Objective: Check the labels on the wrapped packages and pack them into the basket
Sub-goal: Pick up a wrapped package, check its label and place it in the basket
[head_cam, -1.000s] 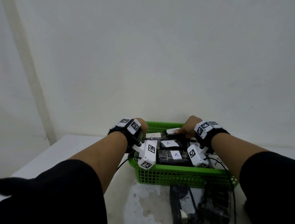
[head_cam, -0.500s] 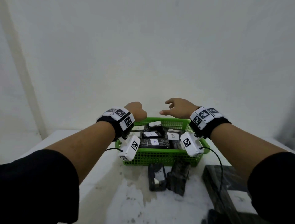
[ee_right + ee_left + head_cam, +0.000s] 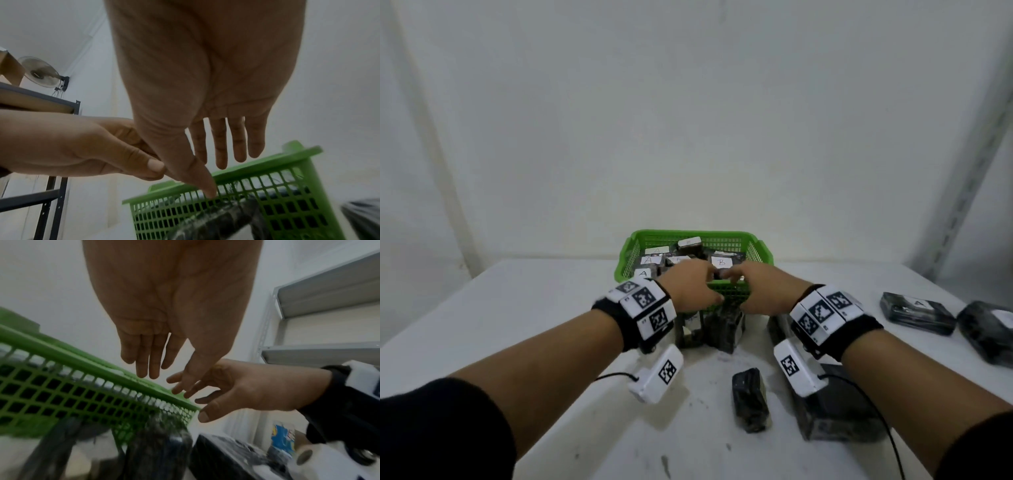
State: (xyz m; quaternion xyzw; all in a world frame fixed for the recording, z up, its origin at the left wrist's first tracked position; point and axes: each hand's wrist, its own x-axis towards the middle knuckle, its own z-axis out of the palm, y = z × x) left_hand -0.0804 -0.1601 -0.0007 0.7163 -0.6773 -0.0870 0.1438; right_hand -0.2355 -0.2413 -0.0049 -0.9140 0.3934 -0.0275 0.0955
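Both my left hand and right hand hang spread and empty over the near rim of the green plastic mesh basket. Two black film-wrapped packages lean just outside it; I'd grip one squarely, label facing up.

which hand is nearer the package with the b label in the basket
Right. The right hand is just in front of and below the B-labelled package, its fingers reaching nearly to it. The left hand is over the basket's front rim, further left.
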